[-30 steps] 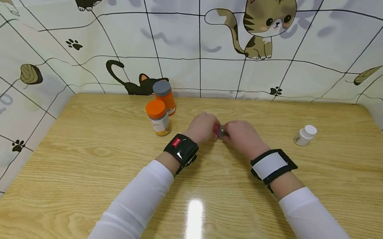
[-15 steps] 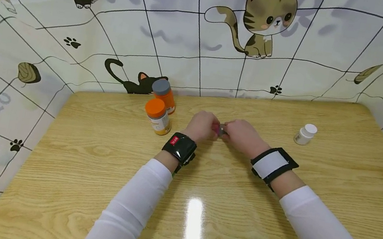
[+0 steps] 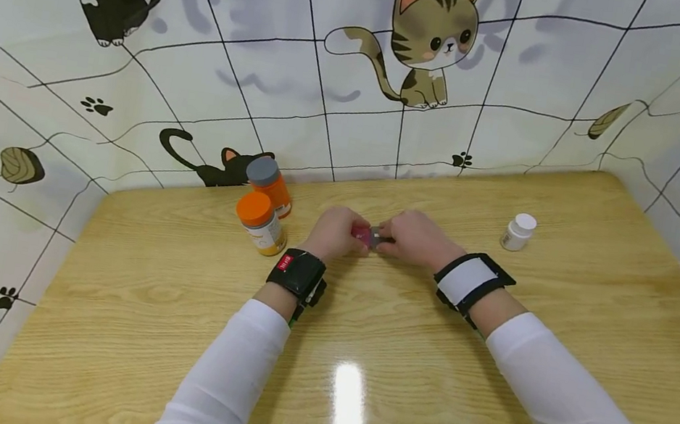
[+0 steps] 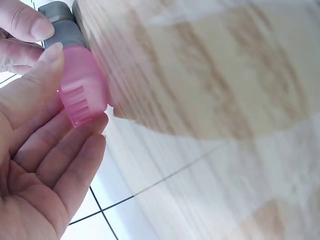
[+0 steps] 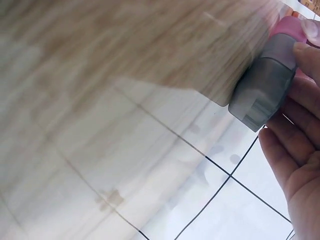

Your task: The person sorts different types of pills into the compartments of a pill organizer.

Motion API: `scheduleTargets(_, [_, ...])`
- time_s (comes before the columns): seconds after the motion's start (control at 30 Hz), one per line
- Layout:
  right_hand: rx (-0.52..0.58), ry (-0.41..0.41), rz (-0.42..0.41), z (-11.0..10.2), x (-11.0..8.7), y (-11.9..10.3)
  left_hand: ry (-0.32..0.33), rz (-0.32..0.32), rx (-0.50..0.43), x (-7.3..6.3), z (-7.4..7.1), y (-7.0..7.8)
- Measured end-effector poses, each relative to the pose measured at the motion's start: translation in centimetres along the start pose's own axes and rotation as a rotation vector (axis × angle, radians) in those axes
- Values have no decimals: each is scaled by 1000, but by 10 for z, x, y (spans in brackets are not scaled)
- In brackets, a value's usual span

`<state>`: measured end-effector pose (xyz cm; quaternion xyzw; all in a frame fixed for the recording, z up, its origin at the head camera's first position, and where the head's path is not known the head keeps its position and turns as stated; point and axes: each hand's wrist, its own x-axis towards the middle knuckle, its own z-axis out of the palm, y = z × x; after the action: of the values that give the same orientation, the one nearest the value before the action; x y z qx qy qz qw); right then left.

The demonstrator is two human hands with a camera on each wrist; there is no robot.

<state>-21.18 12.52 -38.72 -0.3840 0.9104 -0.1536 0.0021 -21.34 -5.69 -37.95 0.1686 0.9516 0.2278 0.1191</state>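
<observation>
The left hand (image 3: 337, 232) pinches the pink end (image 4: 82, 85) of a small container, and the right hand (image 3: 413, 240) pinches its grey end (image 5: 265, 90). The container is between them, toward the far side of the tabletop (image 3: 196, 337); if it touches the wood, I cannot tell. The main risk, I think, is a sudden separation: if both hands pull hard and the ends part at once, any contents could scatter. The sides look smooth, so the grip may also slip. If the left hand jerks outward, it may knock the orange-capped bottle (image 3: 262, 224), which stands near, beside the grey-capped bottle (image 3: 271, 188). The white bottle (image 3: 518, 233), well apart, seems safer.
</observation>
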Motion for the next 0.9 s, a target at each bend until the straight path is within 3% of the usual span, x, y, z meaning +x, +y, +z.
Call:
scheduleTargets(0.47, [-25, 31, -90, -3, 1, 1, 9, -7, 3, -1, -1, -2])
scheduleTargets(0.6, [45, 41, -114, -7, 4, 3, 10, -9, -3, 0, -2, -5])
scheduleTargets(0.7, [119, 5, -104, -11, 6, 8, 12, -13, -19, 0, -3, -5])
scheduleTargets(0.9, [299, -60, -11, -18, 13, 24, 7, 1, -31, -1, -1, -6])
